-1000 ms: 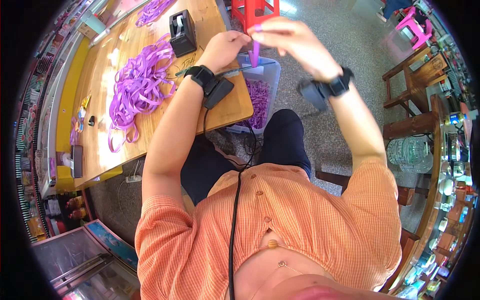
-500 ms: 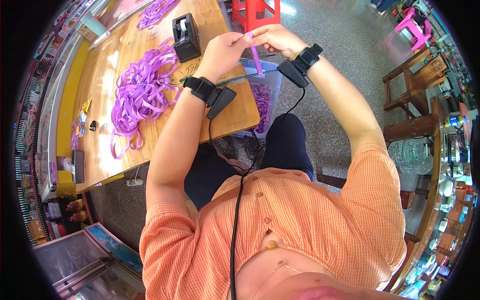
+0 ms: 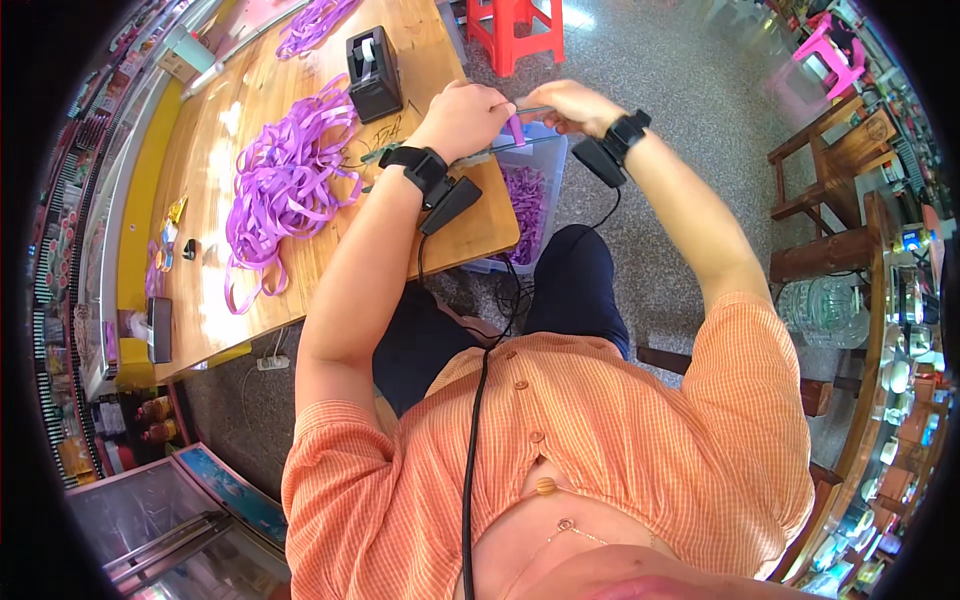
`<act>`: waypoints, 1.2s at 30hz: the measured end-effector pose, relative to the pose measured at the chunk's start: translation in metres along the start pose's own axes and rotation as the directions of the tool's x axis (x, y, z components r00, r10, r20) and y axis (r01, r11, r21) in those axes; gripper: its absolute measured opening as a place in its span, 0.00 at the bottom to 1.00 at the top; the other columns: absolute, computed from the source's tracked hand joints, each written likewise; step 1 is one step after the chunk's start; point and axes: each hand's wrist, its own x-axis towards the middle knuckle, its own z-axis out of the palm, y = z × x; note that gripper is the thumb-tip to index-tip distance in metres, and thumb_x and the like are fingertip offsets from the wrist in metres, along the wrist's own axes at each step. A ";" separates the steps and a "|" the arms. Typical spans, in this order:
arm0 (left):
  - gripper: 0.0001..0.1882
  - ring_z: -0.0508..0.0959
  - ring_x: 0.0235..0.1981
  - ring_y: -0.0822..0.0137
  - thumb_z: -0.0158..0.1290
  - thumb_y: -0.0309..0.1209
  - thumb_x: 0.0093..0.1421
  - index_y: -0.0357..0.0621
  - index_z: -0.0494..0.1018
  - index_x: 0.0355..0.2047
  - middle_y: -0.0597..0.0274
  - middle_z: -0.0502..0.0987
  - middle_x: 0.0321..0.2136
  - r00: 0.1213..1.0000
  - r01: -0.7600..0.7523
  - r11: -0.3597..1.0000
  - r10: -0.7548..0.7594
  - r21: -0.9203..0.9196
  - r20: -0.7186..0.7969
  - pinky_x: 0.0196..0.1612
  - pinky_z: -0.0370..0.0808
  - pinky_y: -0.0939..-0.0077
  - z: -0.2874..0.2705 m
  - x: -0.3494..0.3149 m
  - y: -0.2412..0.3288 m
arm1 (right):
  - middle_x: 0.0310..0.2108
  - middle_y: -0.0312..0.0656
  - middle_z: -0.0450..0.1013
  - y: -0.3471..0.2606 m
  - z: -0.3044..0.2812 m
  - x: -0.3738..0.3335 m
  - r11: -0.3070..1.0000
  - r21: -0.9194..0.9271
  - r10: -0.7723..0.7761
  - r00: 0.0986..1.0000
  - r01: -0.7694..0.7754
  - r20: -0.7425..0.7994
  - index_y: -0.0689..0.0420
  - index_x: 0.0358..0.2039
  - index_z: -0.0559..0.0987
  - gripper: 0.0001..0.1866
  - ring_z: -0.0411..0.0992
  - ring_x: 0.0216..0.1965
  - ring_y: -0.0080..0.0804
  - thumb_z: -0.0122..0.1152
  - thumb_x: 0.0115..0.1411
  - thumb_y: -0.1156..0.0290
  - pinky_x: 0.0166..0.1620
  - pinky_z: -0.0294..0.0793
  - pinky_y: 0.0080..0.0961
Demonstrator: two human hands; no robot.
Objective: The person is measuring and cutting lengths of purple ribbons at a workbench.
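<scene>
Past the table's right edge, a short strip of purple ribbon [image 3: 517,131] hangs looped at a thin metal rod [image 3: 537,110]. My left hand [image 3: 464,118] is closed, its fingertips pinched at the top of this ribbon. My right hand [image 3: 574,106] is beside it, around the rod's far end; its fingers are curled but blurred, and whether they grip anything cannot be made out. A second thin rod runs just below, out over a clear plastic bin [image 3: 548,190] holding many small purple ribbon pieces [image 3: 524,205].
A large heap of purple ribbon [image 3: 285,190] lies on the wooden table [image 3: 400,245], with a black tape dispenser [image 3: 373,75] behind it. More ribbon [image 3: 313,28] is at the far end. A red stool [image 3: 515,40] stands beyond. Black cables hang from both wrists.
Both hands have come down toward me from above the rods. The ribbon end they held up is now lowered to the rod, and my right hand has moved slightly right.
</scene>
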 end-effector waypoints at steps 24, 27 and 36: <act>0.15 0.78 0.37 0.44 0.51 0.37 0.62 0.37 0.80 0.33 0.44 0.79 0.31 1.000 0.001 0.999 -0.002 -0.054 -0.018 0.43 0.74 0.58 0.002 0.002 -0.002 | 0.33 0.40 0.79 0.054 0.080 -0.058 0.954 0.229 -0.169 0.979 0.191 -0.112 0.60 0.43 0.80 0.15 0.76 0.32 0.24 0.56 0.65 0.62 0.37 0.75 0.22; 0.15 0.78 0.37 0.46 0.51 0.37 0.62 0.38 0.80 0.34 0.45 0.79 0.31 1.000 -0.006 0.999 0.005 -0.049 -0.026 0.42 0.74 0.59 -0.001 0.000 0.000 | 0.33 0.40 0.79 0.054 0.082 -0.065 0.936 0.293 -0.178 0.980 0.196 -0.089 0.61 0.41 0.80 0.14 0.76 0.32 0.24 0.56 0.66 0.62 0.37 0.75 0.22; 0.17 0.73 0.13 0.67 0.51 0.40 0.64 0.38 0.81 0.35 0.61 0.75 0.16 0.933 0.351 0.889 -0.303 -0.296 0.197 0.18 0.68 0.71 -0.035 -0.015 0.033 | 0.30 0.40 0.78 0.040 0.081 -0.085 0.847 0.501 -0.178 0.983 0.177 -0.048 0.62 0.40 0.80 0.15 0.75 0.28 0.23 0.60 0.64 0.61 0.35 0.75 0.20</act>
